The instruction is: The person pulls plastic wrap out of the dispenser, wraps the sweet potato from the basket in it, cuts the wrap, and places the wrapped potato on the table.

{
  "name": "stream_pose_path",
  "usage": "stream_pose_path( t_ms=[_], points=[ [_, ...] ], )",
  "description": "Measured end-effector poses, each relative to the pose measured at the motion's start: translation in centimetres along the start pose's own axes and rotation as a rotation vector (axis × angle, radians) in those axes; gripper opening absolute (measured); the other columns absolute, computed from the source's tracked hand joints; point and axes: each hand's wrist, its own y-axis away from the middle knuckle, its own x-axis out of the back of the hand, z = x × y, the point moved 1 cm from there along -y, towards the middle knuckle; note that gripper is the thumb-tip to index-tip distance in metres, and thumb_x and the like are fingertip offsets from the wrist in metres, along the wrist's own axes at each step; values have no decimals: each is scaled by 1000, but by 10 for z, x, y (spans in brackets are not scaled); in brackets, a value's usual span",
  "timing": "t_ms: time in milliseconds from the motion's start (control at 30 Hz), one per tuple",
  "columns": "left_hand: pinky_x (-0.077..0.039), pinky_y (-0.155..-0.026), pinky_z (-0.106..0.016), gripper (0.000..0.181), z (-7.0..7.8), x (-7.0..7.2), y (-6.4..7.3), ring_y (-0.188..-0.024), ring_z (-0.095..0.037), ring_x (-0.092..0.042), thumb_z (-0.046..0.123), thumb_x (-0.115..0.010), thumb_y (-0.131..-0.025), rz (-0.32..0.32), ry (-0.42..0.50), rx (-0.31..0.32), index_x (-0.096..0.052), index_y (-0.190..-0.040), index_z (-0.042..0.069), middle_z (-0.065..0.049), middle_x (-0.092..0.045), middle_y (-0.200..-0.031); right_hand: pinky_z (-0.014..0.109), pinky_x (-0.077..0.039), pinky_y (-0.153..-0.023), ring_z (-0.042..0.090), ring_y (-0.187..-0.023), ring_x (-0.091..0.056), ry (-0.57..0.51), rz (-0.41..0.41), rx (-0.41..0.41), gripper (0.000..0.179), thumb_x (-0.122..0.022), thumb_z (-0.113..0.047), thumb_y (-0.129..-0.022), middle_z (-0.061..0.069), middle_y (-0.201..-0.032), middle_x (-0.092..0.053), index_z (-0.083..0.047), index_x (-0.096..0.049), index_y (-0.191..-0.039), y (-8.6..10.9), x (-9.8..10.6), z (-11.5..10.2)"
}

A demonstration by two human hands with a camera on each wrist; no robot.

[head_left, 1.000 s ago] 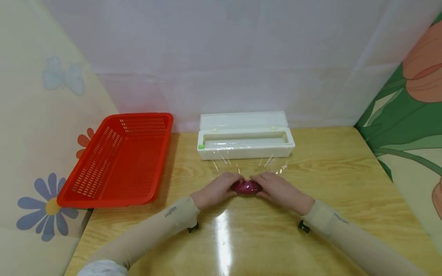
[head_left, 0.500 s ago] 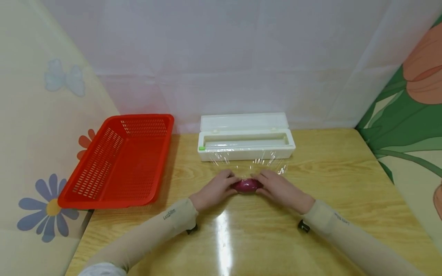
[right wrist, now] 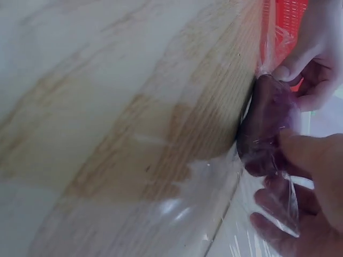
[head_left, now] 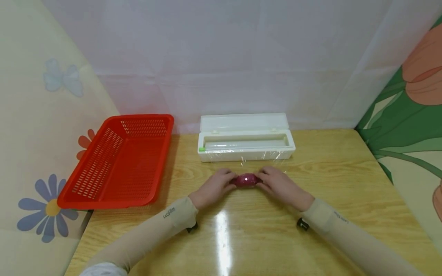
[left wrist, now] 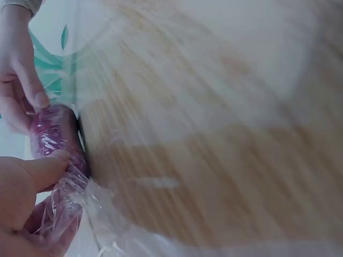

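Observation:
A glossy purple, oblong vegetable (head_left: 246, 180) is wrapped in clear cling film, and its exact kind is hard to tell through the film. My left hand (head_left: 212, 189) grips its left end, with the thumb (left wrist: 51, 168) pressing on the wrapped surface. At the other end my right hand (head_left: 283, 189) holds it between thumb and fingers, and film bunches over those fingers. A sheet of cling film (right wrist: 195, 187) stretches from the vegetable toward a white dispenser box (head_left: 246, 155), whose lid stands raised. Inside the box lies a roll of film (head_left: 246, 143).
A red plastic basket (head_left: 157, 165) with slotted sides sits on the left of the wooden table (head_left: 262, 245). A small green slider (head_left: 202, 149) is on the box's front edge at left. Fabric-covered walls (head_left: 221, 57) border the table at the back and sides.
Both hands and the wrapped vegetable have moved a little away from the body, toward the white box. The visible stretch of film between them has become shorter. Box and basket stay put.

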Motion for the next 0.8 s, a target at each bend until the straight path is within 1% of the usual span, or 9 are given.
stream_pose_path(
  t_ms=[67,133,233,333,400,533,633,700,800],
  points=[
    [-55,-97,-38,36,-1,0,1,-108,-22,-61,17,-70,-101,12,-17,6,-68,-135,7,-10,-65,-118,44,-58,-89,26,-98,-65,18,-12,-11,42,-77,-13,-94,13,-111,-68,2,-66,-132,0,-1,1],
    [-55,-96,-40,39,-2,1,2,-107,-24,-61,16,-70,-101,21,-23,4,-66,-138,5,-12,-65,-118,48,-57,-95,32,-105,-67,24,-29,-29,47,-76,-12,-94,17,-117,-69,4,-61,-136,0,-3,3],
    [-56,-97,-42,39,-2,1,2,-107,-26,-62,15,-71,-100,29,-7,2,-66,-137,4,-13,-66,-117,51,-56,-98,34,-108,-68,19,-43,-56,41,-75,-11,-95,17,-117,-70,2,-60,-131,-1,-6,7],
    [-56,-97,-41,36,-3,1,1,-107,-25,-63,14,-72,-99,37,-6,10,-66,-134,5,-11,-68,-116,48,-57,-95,30,-102,-68,11,-33,-57,31,-75,-12,-95,13,-110,-71,-2,-62,-122,-3,-7,9],
    [-56,-96,-39,34,-5,0,0,-106,-23,-64,15,-72,-99,36,-14,20,-66,-132,7,-9,-68,-115,47,-58,-91,28,-98,-68,19,-21,-45,29,-75,-13,-95,10,-106,-71,-3,-63,-119,-3,-7,9],
    [-57,-95,-38,35,-6,-1,0,-106,-23,-64,14,-74,-98,36,-23,20,-66,-131,8,-9,-68,-115,48,-58,-91,28,-98,-67,35,-14,-27,31,-75,-15,-95,11,-106,-71,-2,-64,-120,-3,-4,6],
    [-57,-94,-39,39,-6,-2,0,-104,-23,-63,14,-76,-96,45,-11,18,-65,-133,7,-9,-66,-115,50,-57,-93,30,-100,-67,52,-21,-26,33,-75,-17,-95,12,-108,-71,-1,-64,-122,-3,-2,5],
    [-57,-93,-40,43,-6,-2,1,-104,-23,-62,15,-77,-95,61,-14,23,-64,-136,6,-10,-66,-115,50,-56,-94,29,-100,-67,61,-31,-30,35,-75,-18,-95,12,-109,-70,-1,-63,-124,-3,-1,5],
    [-56,-97,-44,49,-5,0,3,-108,-26,-63,17,-79,-94,93,1,44,-62,-138,6,-11,-66,-119,48,-57,-94,28,-100,-67,74,-49,-36,37,-76,-19,-95,11,-109,-70,-1,-63,-126,-3,1,5]
  ],
)
